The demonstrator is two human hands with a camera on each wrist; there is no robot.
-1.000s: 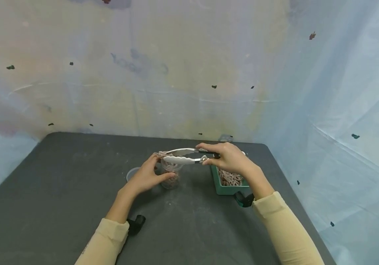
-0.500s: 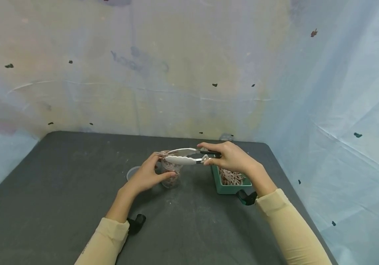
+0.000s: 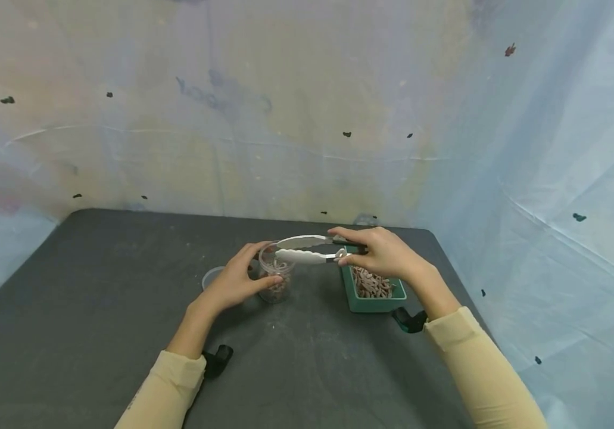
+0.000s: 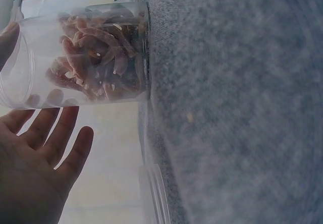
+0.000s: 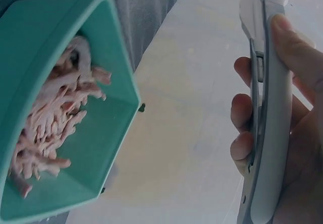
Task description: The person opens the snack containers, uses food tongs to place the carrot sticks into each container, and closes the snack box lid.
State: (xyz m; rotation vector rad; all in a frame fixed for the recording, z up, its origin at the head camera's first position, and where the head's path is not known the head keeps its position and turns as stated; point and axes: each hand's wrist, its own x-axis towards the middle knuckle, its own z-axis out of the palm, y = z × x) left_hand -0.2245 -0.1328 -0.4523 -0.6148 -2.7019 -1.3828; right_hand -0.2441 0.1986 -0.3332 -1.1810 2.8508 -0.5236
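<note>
A clear jar (image 3: 274,293) stands upright on the dark table, part-filled with pinkish-brown strips (image 4: 96,52). My left hand (image 3: 231,281) holds it from the left, thumb on the near side and fingers round the far side. In my right hand (image 3: 384,253) is a pair of tongs (image 3: 302,257), gripped by the handles. Their pale tips are spread apart over the jar's mouth, with nothing seen between them. To the right, a green plastic tub (image 3: 379,305) contains more of the strips (image 5: 55,113), below my right hand.
A round translucent lid (image 3: 210,276) lies left of the jar, partly behind my left hand. Pale plastic sheeting (image 3: 285,119) hangs beyond the table's back edge and along the right side. A black wrist mount (image 3: 411,320) hangs close to the tub.
Strips that were at the tongs' tips over the jar's rim are gone from there. My right hand and the tongs have shifted slightly right; my left hand still holds the jar.
</note>
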